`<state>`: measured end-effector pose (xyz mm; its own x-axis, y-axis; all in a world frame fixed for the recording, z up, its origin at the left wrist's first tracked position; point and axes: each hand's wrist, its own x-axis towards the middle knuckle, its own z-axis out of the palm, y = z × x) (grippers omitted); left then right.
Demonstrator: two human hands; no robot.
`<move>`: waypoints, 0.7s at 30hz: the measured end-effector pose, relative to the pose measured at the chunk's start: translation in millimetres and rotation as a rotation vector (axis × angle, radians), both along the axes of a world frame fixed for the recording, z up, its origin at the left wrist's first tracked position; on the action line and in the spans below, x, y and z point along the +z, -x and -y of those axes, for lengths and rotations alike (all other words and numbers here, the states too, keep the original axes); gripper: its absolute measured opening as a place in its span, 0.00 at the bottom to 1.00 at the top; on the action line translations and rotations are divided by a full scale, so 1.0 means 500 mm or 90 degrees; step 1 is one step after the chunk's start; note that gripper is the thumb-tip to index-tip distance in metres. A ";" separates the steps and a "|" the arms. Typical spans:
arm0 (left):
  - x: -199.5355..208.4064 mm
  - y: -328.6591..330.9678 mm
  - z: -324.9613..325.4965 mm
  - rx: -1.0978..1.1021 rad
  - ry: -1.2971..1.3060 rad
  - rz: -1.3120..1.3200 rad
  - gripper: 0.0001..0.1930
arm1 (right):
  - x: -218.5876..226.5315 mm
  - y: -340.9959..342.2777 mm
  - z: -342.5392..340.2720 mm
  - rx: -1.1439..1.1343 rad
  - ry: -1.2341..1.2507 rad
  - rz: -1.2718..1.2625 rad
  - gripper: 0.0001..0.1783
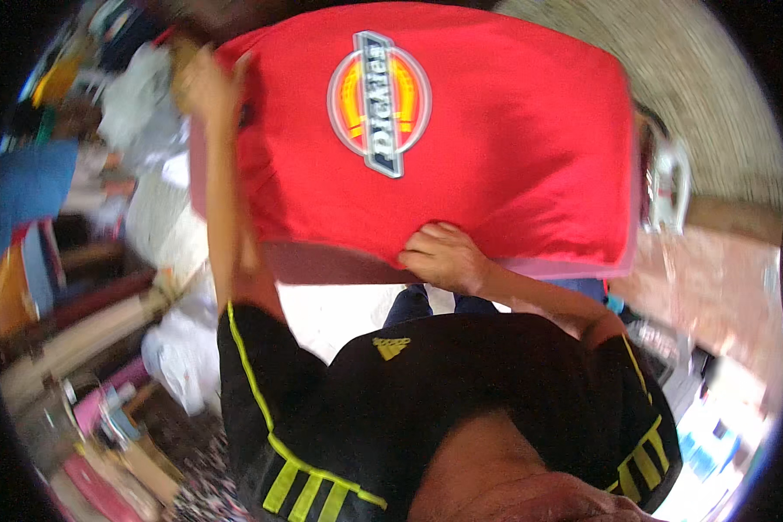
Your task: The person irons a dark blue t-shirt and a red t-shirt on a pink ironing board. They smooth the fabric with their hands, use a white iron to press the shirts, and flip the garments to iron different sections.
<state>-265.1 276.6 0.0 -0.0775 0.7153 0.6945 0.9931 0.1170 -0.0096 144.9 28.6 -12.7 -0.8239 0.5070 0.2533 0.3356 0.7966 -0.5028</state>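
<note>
A red cloth, apparently a garment, is spread over a padded board with a dull pink cover. A round yellow, white and red emblem with a dark slanted band is on it. My right hand is at the cloth's near edge, its fingers curled over the fabric. At the far left corner, my left hand is beside the cloth. Motion blurs its fingers, so their grip cannot be made out.
A white and metallic object with a handle, possibly an iron, stands at the board's right end. White plastic bags and mixed clutter lie to the left. A ribbed beige surface spreads at the far right.
</note>
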 end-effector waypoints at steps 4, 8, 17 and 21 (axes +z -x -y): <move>0.035 -0.244 0.261 -0.168 0.105 0.204 0.36 | -0.005 -0.008 0.005 -0.009 0.020 0.037 0.11; -0.036 -0.330 0.416 -0.058 0.290 0.068 0.38 | 0.010 -0.030 0.004 -0.018 0.107 -0.071 0.19; 0.003 -0.442 0.470 -0.347 0.296 0.099 0.35 | 0.056 -0.468 0.065 -0.852 -0.166 -0.018 0.22; -0.013 -0.546 0.505 -0.468 0.430 -0.037 0.38 | 0.012 -0.568 0.112 -1.057 -0.091 -0.031 0.22</move>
